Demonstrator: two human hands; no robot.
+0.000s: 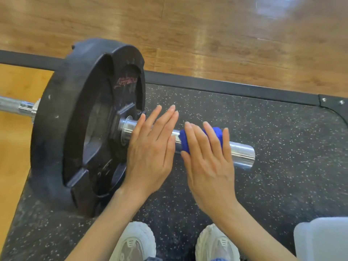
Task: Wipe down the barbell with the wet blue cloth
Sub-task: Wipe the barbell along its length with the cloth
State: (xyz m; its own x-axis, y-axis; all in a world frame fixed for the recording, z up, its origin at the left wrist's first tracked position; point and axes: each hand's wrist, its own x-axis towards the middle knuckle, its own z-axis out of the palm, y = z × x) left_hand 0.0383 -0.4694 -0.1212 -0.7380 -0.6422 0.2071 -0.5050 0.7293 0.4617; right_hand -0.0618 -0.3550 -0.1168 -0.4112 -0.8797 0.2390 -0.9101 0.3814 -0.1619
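The barbell lies across a speckled black mat, its chrome sleeve (242, 152) pointing right and its thinner shaft (11, 106) running off to the left. A big black weight plate (82, 127) sits on the sleeve. The blue cloth (185, 141) is wrapped over the middle of the sleeve. My right hand (209, 161) presses flat on the cloth with straight fingers. My left hand (150, 147) rests flat on the bare sleeve between the plate and the cloth, fingers straight. The sleeve's end sticks out past my right hand.
The mat (273, 185) has a black metal frame edge (226, 87) at the back, with wooden floor (188, 34) beyond. My two white shoes (137, 242) stand on the mat below the bar. A pale plastic container (322, 240) sits at the lower right.
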